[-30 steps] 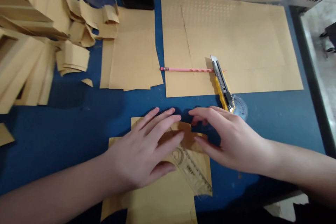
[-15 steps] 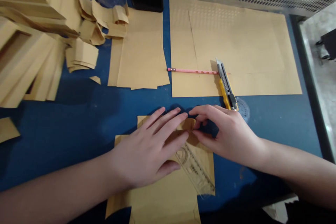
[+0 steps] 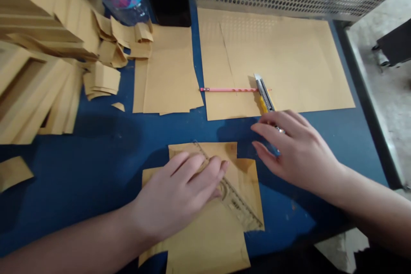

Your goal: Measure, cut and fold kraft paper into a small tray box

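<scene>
The left hand (image 3: 178, 197) bends its fingers down over a clear ruler (image 3: 237, 205) (I cannot tell if they pinch it). The ruler lies aslant on cut brown paper (image 3: 205, 239) at six o'clock. The right hand (image 3: 297, 154), loosely open, thumb and finger apart, hides the bottom of a knife (image 3: 264, 93) at two o'clock. A pink pencil (image 3: 221, 90) sticks out from the knife towards nine o'clock.

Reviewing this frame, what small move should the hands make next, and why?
Probably have the left hand lift the clear ruler: its fingers curl over the ruler, which lies slantwise across the cut paper, while the right hand is open and clear of that paper.
</scene>
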`<state>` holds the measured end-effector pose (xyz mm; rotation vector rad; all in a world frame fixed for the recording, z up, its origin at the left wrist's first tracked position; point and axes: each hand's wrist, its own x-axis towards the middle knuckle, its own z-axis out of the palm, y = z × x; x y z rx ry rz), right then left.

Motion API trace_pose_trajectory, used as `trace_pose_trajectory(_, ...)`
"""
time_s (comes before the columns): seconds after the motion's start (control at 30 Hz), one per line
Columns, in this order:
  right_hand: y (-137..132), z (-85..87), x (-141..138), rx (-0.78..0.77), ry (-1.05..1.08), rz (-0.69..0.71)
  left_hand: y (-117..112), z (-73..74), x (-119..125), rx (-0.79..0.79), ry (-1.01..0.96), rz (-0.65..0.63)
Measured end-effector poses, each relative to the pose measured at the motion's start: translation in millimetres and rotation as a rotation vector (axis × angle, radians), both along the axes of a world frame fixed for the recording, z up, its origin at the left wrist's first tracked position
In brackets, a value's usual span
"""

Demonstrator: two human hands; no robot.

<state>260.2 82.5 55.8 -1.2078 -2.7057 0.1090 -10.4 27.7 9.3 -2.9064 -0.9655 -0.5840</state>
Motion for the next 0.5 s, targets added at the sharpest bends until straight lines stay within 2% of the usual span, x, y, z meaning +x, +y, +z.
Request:
trace_pose_trajectory(0.1, 1.8, -4.9, 14.0, 0.059, -0.132, -0.196, -1.1, 2.7, 2.0, -0.034, 0.025, -0.043)
trace_pose_trajectory(0.3, 10.6, -21.8, 16.1, -0.093, -0.179, -0.38, 5.3, -7.3, 2.9, -0.15, -0.078, -0.128)
trace_pose_trajectory(0.4, 14.3, -18.7, 11.9, -0.117, -0.183, -0.446, 9.3, -11.0, 2.7, -0.201, -0.115, -0.12)
trace_pose_trajectory(0.5, 13.2, -6.9, 13.3, -0.157, -0.025, -0.462, 12.0, -11.6, 2.8, -0.235, -0.128, -0.123)
